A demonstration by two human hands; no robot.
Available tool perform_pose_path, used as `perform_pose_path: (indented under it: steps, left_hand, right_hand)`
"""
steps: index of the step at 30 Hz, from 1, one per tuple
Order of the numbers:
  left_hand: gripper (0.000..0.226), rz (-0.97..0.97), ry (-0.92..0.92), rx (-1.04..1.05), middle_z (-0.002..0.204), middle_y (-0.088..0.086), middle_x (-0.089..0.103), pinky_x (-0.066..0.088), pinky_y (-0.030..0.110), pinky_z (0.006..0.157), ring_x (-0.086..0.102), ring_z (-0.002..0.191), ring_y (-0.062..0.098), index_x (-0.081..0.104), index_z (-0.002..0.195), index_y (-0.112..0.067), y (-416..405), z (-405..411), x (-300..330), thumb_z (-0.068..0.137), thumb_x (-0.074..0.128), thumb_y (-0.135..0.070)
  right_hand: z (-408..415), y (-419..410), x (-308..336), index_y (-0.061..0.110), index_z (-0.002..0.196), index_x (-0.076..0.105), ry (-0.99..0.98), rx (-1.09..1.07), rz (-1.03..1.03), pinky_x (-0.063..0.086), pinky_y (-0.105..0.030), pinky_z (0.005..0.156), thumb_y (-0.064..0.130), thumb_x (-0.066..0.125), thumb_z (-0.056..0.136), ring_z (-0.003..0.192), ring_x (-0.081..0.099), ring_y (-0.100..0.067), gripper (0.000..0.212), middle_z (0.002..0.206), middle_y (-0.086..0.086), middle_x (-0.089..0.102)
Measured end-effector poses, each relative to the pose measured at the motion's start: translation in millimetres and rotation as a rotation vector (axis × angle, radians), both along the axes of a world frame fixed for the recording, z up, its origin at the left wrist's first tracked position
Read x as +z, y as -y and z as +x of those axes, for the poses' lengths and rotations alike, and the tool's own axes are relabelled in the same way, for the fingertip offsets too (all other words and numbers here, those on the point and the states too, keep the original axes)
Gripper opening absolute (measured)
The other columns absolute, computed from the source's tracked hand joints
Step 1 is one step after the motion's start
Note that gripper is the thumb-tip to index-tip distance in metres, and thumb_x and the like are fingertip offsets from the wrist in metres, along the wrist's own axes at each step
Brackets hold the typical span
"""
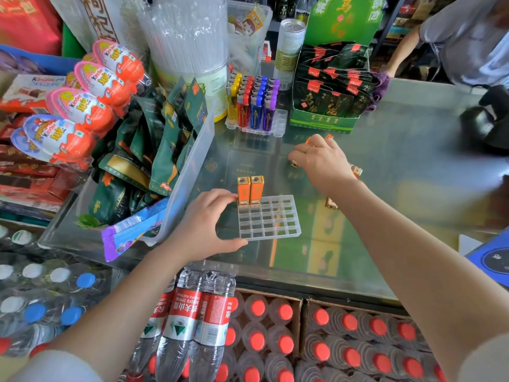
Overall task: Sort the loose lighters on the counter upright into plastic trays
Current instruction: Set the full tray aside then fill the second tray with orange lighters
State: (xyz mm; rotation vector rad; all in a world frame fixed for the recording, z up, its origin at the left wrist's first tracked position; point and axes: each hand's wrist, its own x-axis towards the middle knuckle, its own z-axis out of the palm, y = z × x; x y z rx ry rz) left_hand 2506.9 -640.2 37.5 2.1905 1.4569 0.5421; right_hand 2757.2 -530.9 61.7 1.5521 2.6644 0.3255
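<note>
A clear plastic tray [278,227] with a grid of slots lies on the glass counter. Two orange lighters [250,190] stand upright in its far-left slots. My left hand [205,227] holds the tray's left edge, thumb at the near corner and fingers by the lighters. My right hand [322,161] reaches over loose orange lighters [356,170] on the counter, fingers curled down onto them; what it grips is hidden. Another loose lighter [330,203] lies beside my right forearm. A second tray [281,124] farther back holds upright yellow, red, blue and purple lighters [254,102].
A clear bin [190,172] of green snack packets stands left of the tray. A green display box [325,122] of dark packets sits behind. A person [462,37] stands at the far right. Bottled water [275,340] is stacked below the counter edge.
</note>
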Motion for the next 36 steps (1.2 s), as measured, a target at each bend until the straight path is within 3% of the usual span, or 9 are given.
perform_pose_path:
  steps: [6, 9, 14, 16, 20, 24, 28, 33, 36]
  left_hand:
    - [0.081, 0.009, -0.006, 0.003, 0.124, -0.004, 0.046, 0.029, 0.028, 0.097, 0.04, 0.113, 0.011, 0.047, 0.126, -0.016, 1.2, 0.0, -0.4, 0.06, 0.058, -0.061]
    - [0.079, 0.016, -0.008, 0.003, 0.124, -0.003, 0.046, 0.032, 0.03, 0.098, 0.041, 0.114, 0.014, 0.047, 0.126, -0.014, 1.8, 0.3, -0.6, 0.061, 0.066, -0.054]
    - [0.078, 0.027, -0.018, 0.003, 0.124, 0.001, 0.048, 0.035, 0.035, 0.098, 0.043, 0.113, 0.018, 0.048, 0.126, -0.012, 2.1, 0.5, 0.4, 0.061, 0.067, -0.051]
    - [0.077, 0.025, -0.015, 0.001, 0.124, 0.001, 0.048, 0.035, 0.036, 0.097, 0.043, 0.114, 0.018, 0.048, 0.126, -0.012, 2.4, 0.8, 0.8, 0.062, 0.067, -0.05]
    - [0.078, 0.025, -0.018, -0.004, 0.125, 0.002, 0.048, 0.035, 0.038, 0.099, 0.042, 0.115, 0.019, 0.047, 0.127, -0.011, 2.8, 0.6, 0.4, 0.063, 0.066, -0.051]
    - [0.077, 0.046, -0.028, -0.01, 0.126, 0.003, 0.047, 0.031, 0.035, 0.101, 0.041, 0.116, 0.019, 0.047, 0.128, -0.011, 3.5, -0.4, -0.4, 0.064, 0.067, -0.05]
    - [0.075, 0.074, -0.031, -0.01, 0.126, 0.002, 0.047, 0.028, 0.028, 0.097, 0.04, 0.115, 0.018, 0.046, 0.128, -0.012, 3.9, -1.0, -3.4, 0.066, 0.074, -0.045]
    - [0.075, 0.093, -0.036, -0.005, 0.124, 0.004, 0.049, 0.031, 0.03, 0.098, 0.043, 0.114, 0.02, 0.048, 0.125, -0.008, 3.1, -1.0, -5.2, 0.065, 0.076, -0.043]
    - [0.076, 0.085, -0.039, -0.008, 0.124, 0.006, 0.049, 0.034, 0.036, 0.099, 0.044, 0.114, 0.023, 0.048, 0.125, -0.007, 3.1, -0.4, -3.7, 0.065, 0.076, -0.042]
  right_hand:
    - [-10.0, 24.5, -4.3, 0.009, 0.108, 0.06, -0.227, 0.231, -0.224, 0.046, -0.04, 0.074, -0.02, 0.039, 0.071, 0.101, 0.051, -0.031, 0.052, 0.125, -0.007, 0.057]
    - [-9.5, 43.6, -4.6, 0.011, 0.106, 0.06, -0.264, 0.246, -0.177, 0.044, -0.038, 0.074, -0.018, 0.041, 0.071, 0.097, 0.054, -0.033, 0.05, 0.125, -0.008, 0.056]
    - [-21.8, 40.3, -1.6, 0.012, 0.106, 0.055, -0.653, -0.317, -0.156, 0.05, -0.036, 0.062, 0.021, 0.049, 0.087, 0.084, 0.059, -0.029, 0.021, 0.106, -0.005, 0.056]
    - [-32.7, 29.2, 1.0, 0.011, 0.105, 0.054, -0.559, -0.509, -0.325, 0.051, -0.038, 0.067, 0.043, 0.052, 0.086, 0.084, 0.057, -0.026, 0.037, 0.1, -0.004, 0.053]
    - [-49.2, 18.9, -0.8, 0.004, 0.103, 0.054, -0.558, -0.602, -0.335, 0.05, -0.038, 0.071, 0.03, 0.058, 0.085, 0.094, 0.055, -0.032, 0.032, 0.104, -0.012, 0.055]
    - [-49.5, 24.6, -2.9, 0.006, 0.107, 0.056, -0.554, -0.533, -0.303, 0.05, -0.04, 0.078, 0.016, 0.052, 0.086, 0.097, 0.053, -0.032, 0.024, 0.104, -0.014, 0.06]
    - [-36.2, 46.8, 2.2, 0.012, 0.108, 0.049, -0.844, -0.445, -0.317, 0.05, -0.035, 0.071, 0.02, 0.051, 0.091, 0.084, 0.058, -0.024, 0.019, 0.099, -0.008, 0.063]
    - [-29.0, 86.1, 13.1, 0.014, 0.118, 0.048, -1.11, -0.177, -0.266, 0.045, -0.009, 0.081, 0.007, 0.052, 0.089, 0.096, 0.057, -0.006, 0.03, 0.104, 0.008, 0.057]
    - [-30.0, 102.8, 14.8, 0.015, 0.116, 0.051, -1.158, -0.124, -0.293, 0.049, -0.017, 0.086, -0.002, 0.053, 0.085, 0.094, 0.063, -0.009, 0.035, 0.102, 0.002, 0.063]
